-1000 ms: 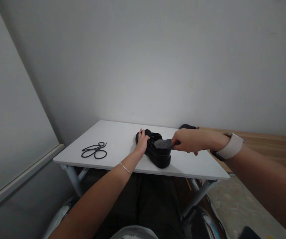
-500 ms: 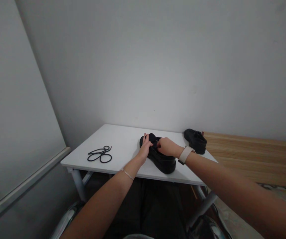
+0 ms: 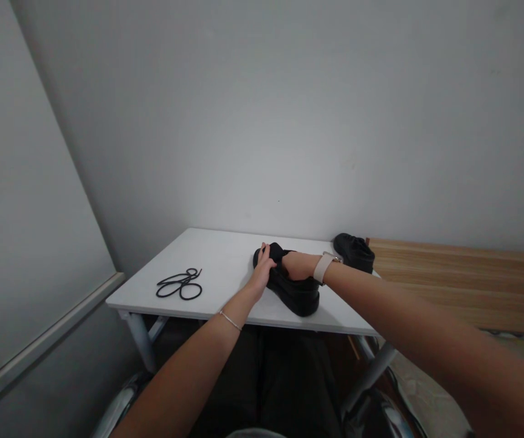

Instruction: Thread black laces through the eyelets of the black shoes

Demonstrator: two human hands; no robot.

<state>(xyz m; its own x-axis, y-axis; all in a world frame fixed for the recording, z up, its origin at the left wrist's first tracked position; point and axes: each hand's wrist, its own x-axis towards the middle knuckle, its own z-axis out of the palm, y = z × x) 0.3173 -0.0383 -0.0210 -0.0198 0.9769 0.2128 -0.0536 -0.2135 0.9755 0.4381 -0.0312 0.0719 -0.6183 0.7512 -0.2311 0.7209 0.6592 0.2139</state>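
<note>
A black shoe (image 3: 295, 297) stands on the white table in front of me, its toe pointing away and to the left. Around its front upper part lies my left hand (image 3: 262, 267), gripping it with the fingers over the toe side. My right hand (image 3: 299, 266) reaches into the shoe's opening from the right, and its fingers are hidden inside. A black shoelace (image 3: 184, 280) is loosely looped on the table, left of the shoe.
Another black shoe (image 3: 354, 252) stands at the table's back right corner. The white table (image 3: 225, 249) meets the wall (image 3: 262, 121) behind. Wooden boards (image 3: 448, 277) are to the right, and a ledge (image 3: 61, 322) runs along the left.
My right hand has moved leftward and deeper into the shoe, so its fingers no longer show. My left hand keeps its place on the shoe. The view has shifted slightly.
</note>
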